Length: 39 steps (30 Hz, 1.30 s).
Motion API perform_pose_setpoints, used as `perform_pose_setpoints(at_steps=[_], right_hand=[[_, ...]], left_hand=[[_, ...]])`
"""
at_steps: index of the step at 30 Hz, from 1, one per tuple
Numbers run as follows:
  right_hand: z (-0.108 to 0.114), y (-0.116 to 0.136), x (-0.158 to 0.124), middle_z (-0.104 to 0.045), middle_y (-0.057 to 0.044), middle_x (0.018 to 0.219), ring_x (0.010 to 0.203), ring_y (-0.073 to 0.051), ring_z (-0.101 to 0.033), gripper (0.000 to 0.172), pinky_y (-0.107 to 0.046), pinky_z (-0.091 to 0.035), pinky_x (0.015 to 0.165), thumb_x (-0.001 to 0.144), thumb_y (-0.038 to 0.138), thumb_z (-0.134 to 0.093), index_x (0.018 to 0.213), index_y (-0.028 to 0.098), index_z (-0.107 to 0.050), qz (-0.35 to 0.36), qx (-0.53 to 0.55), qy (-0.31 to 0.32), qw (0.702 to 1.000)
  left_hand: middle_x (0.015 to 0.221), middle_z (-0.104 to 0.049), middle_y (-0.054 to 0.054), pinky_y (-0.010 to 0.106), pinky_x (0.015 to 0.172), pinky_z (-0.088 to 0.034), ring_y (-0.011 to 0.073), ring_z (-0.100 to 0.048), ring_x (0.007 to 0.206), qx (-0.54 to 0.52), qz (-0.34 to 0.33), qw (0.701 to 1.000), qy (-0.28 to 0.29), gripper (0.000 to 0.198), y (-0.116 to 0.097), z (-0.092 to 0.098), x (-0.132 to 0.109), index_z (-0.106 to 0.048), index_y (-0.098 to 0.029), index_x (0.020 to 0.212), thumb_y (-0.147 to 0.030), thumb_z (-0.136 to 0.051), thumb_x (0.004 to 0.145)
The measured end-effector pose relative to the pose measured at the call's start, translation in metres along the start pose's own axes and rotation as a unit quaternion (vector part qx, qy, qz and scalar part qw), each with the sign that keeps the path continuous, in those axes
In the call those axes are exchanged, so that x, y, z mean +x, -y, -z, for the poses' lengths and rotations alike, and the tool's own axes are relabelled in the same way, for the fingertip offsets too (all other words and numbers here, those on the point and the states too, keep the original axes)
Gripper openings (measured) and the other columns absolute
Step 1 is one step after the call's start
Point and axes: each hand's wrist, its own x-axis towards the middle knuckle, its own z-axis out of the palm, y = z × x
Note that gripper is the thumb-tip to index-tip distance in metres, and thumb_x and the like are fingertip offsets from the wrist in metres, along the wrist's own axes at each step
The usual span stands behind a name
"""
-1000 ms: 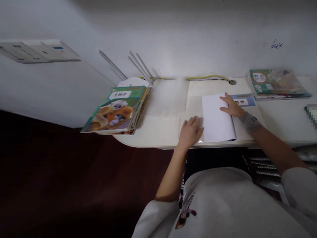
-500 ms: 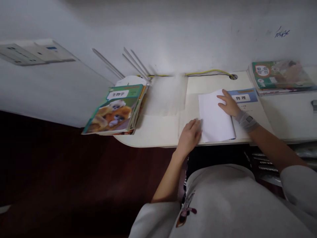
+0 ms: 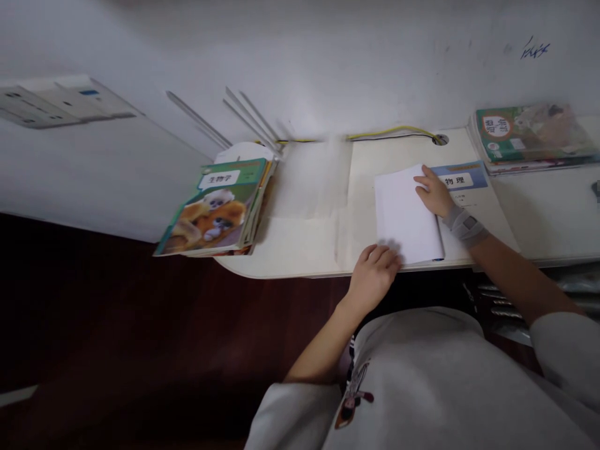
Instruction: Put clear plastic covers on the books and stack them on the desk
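A white sheet of paper [image 3: 405,215], with a fold along its right side, lies over the left part of a physics textbook [image 3: 478,212] with a blue-and-white cover. My right hand [image 3: 434,192], with a grey band on the wrist, rests on the sheet's upper right with fingers spread. At the lower left corner of the sheet is my left hand [image 3: 375,272], by the desk's front edge. Its fingers are slightly bent and reach over the corner; the thumb is hidden.
On the white desk [image 3: 300,247], a stack of books [image 3: 213,209] topped by a biology textbook overhangs the left end. A white router [image 3: 244,151] with antennas stands behind it. Another book stack [image 3: 529,137] lies at the back right. A yellow cable [image 3: 394,131] enters a desk hole.
My left hand has moved right, from beside the sheet's left edge onto its lower left corner. My right hand stays on the sheet. The view has shifted slightly.
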Motion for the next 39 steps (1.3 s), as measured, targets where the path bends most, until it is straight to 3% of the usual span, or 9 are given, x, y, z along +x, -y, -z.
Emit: perform_pose_setpoints(at_steps=[3, 7, 14, 17, 20, 24, 34, 39], right_hand=[[0.001, 0.002, -0.001, -0.033, -0.015, 0.155, 0.142, -0.026, -0.033, 0.046, -0.046, -0.029, 0.116, 0.094, 0.031, -0.04, 0.133, 0.012, -0.055, -0.014, 0.042, 0.007, 0.999], [0.001, 0.005, -0.003, -0.03, -0.014, 0.156, 0.144, -0.029, -0.028, 0.052, -0.048, -0.023, 0.118, 0.087, 0.042, -0.055, 0.132, 0.015, -0.056, -0.002, 0.185, -0.017, 0.983], [0.004, 0.012, -0.006, -0.027, -0.015, 0.157, 0.147, -0.033, -0.018, 0.064, -0.052, -0.018, 0.119, 0.077, 0.04, -0.068, 0.134, 0.014, -0.055, 0.04, 0.157, 0.031, 0.986], [0.003, 0.013, -0.007, -0.027, -0.014, 0.158, 0.147, -0.033, -0.018, 0.063, -0.053, -0.018, 0.119, 0.08, 0.039, -0.065, 0.137, 0.014, -0.052, 0.045, 0.144, 0.03, 0.988], [0.002, 0.013, -0.007, -0.025, -0.015, 0.158, 0.147, -0.032, -0.017, 0.064, -0.051, -0.019, 0.119, 0.082, 0.038, -0.061, 0.139, 0.012, -0.048, 0.038, 0.14, 0.023, 0.989], [0.001, 0.011, -0.006, -0.026, -0.013, 0.158, 0.146, -0.03, -0.021, 0.063, -0.051, -0.02, 0.119, 0.089, 0.04, -0.049, 0.146, 0.014, -0.039, 0.002, 0.15, 0.007, 0.989], [0.006, 0.026, -0.008, -0.022, -0.023, 0.157, 0.146, -0.032, -0.019, 0.069, -0.048, -0.019, 0.12, 0.089, 0.033, -0.044, 0.146, -0.003, -0.029, 0.02, 0.037, 0.067, 0.997], [0.008, 0.028, -0.01, -0.021, -0.023, 0.158, 0.146, -0.033, -0.018, 0.07, -0.05, -0.019, 0.119, 0.086, 0.028, -0.046, 0.146, -0.002, -0.029, 0.028, 0.011, 0.076, 0.997]], left_hand=[[0.093, -0.072, 0.007, 0.035, 0.08, -0.049, 0.0197, -0.064, 0.088, 0.032, -0.045, 0.998, -0.022, 0.022, 0.005, -0.002, -0.003, -0.068, -0.016, 0.098, -0.015, -0.047, 0.095], [0.086, -0.071, 0.006, 0.032, 0.075, -0.047, 0.0183, -0.063, 0.083, 0.061, -0.082, 0.991, -0.09, 0.018, 0.01, -0.008, -0.009, -0.067, -0.013, 0.094, -0.012, -0.049, 0.094], [0.097, -0.07, 0.011, 0.038, 0.089, -0.048, 0.0223, -0.063, 0.098, 0.05, -0.021, 0.989, -0.14, 0.014, 0.001, -0.016, -0.016, -0.067, -0.013, 0.092, -0.014, -0.053, 0.091], [0.118, -0.067, 0.014, 0.04, 0.099, -0.045, 0.0257, -0.058, 0.117, 0.037, -0.015, 0.987, -0.155, 0.023, -0.018, -0.021, -0.001, -0.065, -0.012, 0.108, -0.015, -0.049, 0.093], [0.135, -0.058, 0.015, 0.039, 0.106, -0.043, 0.0258, -0.049, 0.131, 0.033, -0.017, 0.989, -0.141, 0.036, -0.039, -0.027, 0.021, -0.055, -0.01, 0.129, -0.014, -0.041, 0.096], [0.14, -0.053, 0.017, 0.043, 0.111, -0.04, 0.0257, -0.042, 0.136, 0.03, -0.02, 0.992, -0.12, 0.04, -0.048, -0.035, 0.038, -0.051, -0.006, 0.133, -0.013, -0.036, 0.097], [0.138, -0.053, 0.019, 0.045, 0.111, -0.04, 0.0265, -0.039, 0.137, 0.017, 0.007, 0.995, -0.097, 0.038, -0.046, -0.048, 0.026, -0.052, -0.003, 0.131, -0.01, -0.039, 0.096], [0.138, -0.053, 0.02, 0.043, 0.109, -0.043, 0.027, -0.042, 0.135, 0.016, 0.018, 0.997, -0.079, 0.039, -0.053, -0.053, 0.027, -0.051, -0.001, 0.131, -0.009, -0.038, 0.095]])
